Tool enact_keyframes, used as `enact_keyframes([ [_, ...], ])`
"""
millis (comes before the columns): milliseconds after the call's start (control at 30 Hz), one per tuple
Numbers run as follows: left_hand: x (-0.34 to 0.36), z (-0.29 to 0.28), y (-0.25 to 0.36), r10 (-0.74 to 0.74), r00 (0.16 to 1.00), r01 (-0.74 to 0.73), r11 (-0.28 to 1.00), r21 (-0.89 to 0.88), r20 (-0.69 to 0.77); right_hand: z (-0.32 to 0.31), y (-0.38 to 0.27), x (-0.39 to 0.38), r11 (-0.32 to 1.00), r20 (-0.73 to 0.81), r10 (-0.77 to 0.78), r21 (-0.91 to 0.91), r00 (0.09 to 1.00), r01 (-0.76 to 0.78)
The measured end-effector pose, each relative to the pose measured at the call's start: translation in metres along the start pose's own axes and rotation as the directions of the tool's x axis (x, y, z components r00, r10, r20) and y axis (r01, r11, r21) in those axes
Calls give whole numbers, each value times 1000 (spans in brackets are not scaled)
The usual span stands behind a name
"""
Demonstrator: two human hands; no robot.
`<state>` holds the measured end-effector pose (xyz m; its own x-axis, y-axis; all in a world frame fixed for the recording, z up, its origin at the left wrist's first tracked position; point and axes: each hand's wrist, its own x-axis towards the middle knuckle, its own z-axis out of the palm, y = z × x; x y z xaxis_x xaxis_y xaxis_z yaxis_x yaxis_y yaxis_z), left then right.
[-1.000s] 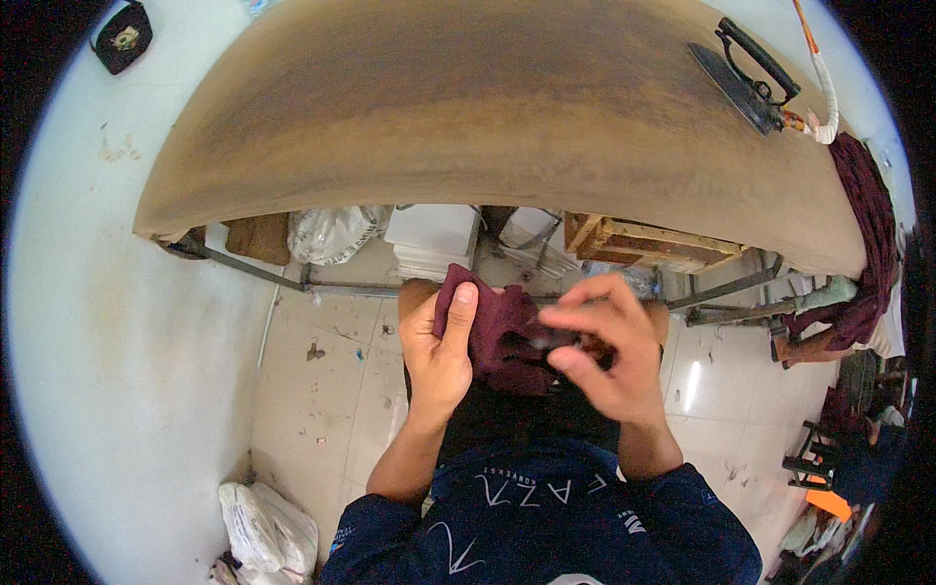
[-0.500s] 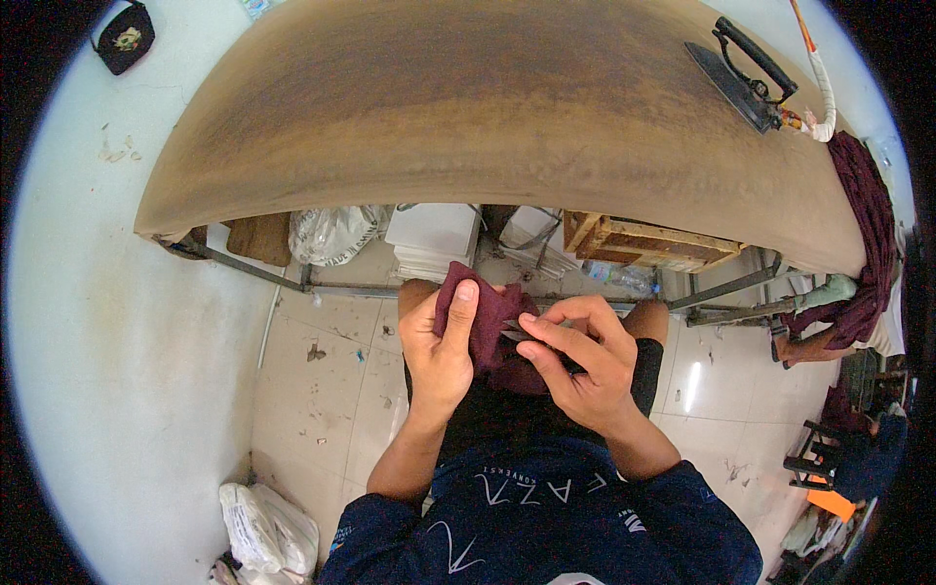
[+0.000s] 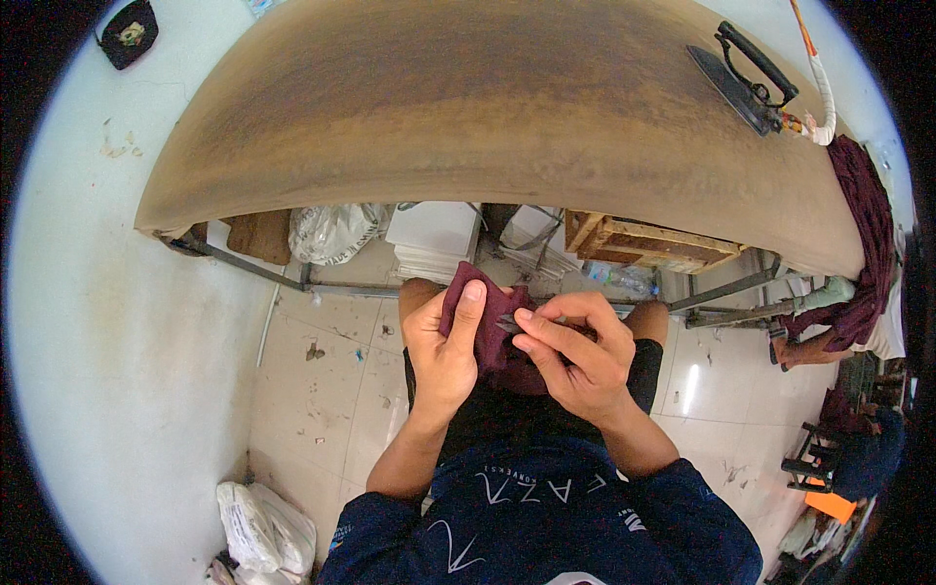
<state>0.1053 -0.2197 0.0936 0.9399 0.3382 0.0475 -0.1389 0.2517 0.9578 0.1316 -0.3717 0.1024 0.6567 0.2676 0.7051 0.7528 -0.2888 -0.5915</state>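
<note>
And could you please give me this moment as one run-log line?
left hand: grips maroon cloth | right hand: pinches small dark tool, tip at cloth | iron: on covered table, right end

Head-worn wide fisheye, looking down, fairly near

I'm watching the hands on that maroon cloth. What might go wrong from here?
The small pointed tool pinched in the right hand might slip and nick the maroon cloth, since its tip is right at the fabric. The left hand grips the cloth close by, so a slip could also catch that hand. Separately, the iron sits on the brown-covered table; if hot, which the picture can't show, it could scorch the covering.
</note>
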Motion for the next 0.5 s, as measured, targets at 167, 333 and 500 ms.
enact_keyframes([
  [167, 0, -1, 0, 8, 1000, -8, 1000, 3, -10, 0, 3, -1, 999, -34, -47, -23, 998, 46],
  [333, 2, -3, -2, -20, 1000, 20, 1000, -9, -19, -7, -7, 5, 995, -34, 98, 16, 995, -97],
  [500, 3, -2, 0, -5, 1000, 5, 1000, 7, -14, -5, -1, 2, 1000, 58, -4, 7, 998, 3],
])
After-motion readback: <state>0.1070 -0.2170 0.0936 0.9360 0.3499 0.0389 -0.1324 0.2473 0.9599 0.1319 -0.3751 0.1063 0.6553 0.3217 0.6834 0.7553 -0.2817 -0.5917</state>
